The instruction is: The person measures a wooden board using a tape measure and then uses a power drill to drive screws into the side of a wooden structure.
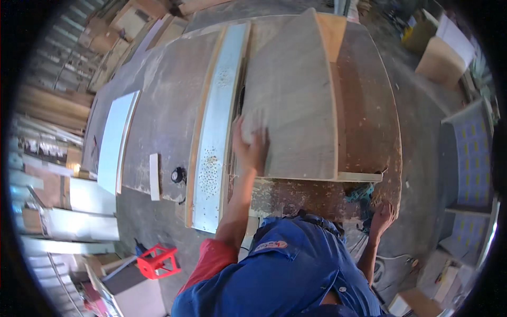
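My left hand (252,147) is over the left edge of a wooden panel (296,105), its fingers apart and somewhat blurred; nothing shows in its grasp. The panel belongs to a boxy wooden piece lying on the worktable (369,116), with a pale strip (362,177) along its near end. At the table's near right corner is my right hand (384,215), fingers curled. What they close on, if anything, I cannot make out. Just left of that hand lies a teal tool (360,194), partly hidden by the table's edge and shadow.
Left of the panel runs a long pale-blue board (216,132) with small fasteners scattered on it. A black round object (178,175), a white strip (154,177) and another pale board (115,142) lie farther left. A red stool (158,261) stands on the floor.
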Tool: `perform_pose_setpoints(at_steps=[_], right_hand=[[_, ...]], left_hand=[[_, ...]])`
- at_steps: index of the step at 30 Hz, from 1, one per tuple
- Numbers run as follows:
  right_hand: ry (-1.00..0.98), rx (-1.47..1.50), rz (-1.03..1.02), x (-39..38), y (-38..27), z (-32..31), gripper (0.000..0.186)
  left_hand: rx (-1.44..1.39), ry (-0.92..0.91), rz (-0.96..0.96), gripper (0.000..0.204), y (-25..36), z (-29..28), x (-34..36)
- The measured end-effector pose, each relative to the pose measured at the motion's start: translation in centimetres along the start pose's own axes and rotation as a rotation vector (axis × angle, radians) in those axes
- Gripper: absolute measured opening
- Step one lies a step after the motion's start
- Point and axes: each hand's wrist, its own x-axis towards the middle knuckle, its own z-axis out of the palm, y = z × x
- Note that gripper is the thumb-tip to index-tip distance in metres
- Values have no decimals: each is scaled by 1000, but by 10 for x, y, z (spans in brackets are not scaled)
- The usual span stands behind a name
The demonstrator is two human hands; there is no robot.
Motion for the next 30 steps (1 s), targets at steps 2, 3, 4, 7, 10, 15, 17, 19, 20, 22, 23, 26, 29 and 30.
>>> perform_pose_setpoints(at_steps=[2,3,4,7,10,15,17,19,20,22,23,26,29,30], right_hand=[[0,19,-16,2,1,1,23],[-4,148,81,7,-1,0,24],[-20,237,203,13,-5,-2,25],[-94,494,338,50,-32,-21,31],[73,509,29,96,-85,-52,33],[-32,653,-107,139,-197,-95,39],[-69,652,-159,144,-235,-105,39],[-161,607,-298,148,-263,-109,41],[-181,602,-288,149,-274,-108,41],[-321,592,-321,153,-288,-103,46],[-344,584,-308,156,-293,-98,46],[-444,582,-305,170,-302,-81,50],[-601,642,-174,190,-307,-66,61],[-637,666,-148,198,-309,-60,66]], left_hand=[[97,107,7,49,-49,-60,-31],[163,134,-51,49,-70,-90,-44],[266,127,-184,50,-87,-118,-57],[259,244,-147,49,-118,-179,-93],[287,290,-216,47,-127,-191,-107],[128,187,-218,50,-124,-140,-86],[110,129,-205,52,-127,-114,-68],[261,64,-205,55,-133,-91,-47],[247,110,-173,55,-138,-83,-36],[255,-28,-193,58,-145,-71,-18],[245,9,-163,58,-146,-64,-12],[424,-84,-292,58,-145,-48,2],[572,-118,-383,59,-136,-37,10],[632,-132,-425,61,-134,-34,12]])
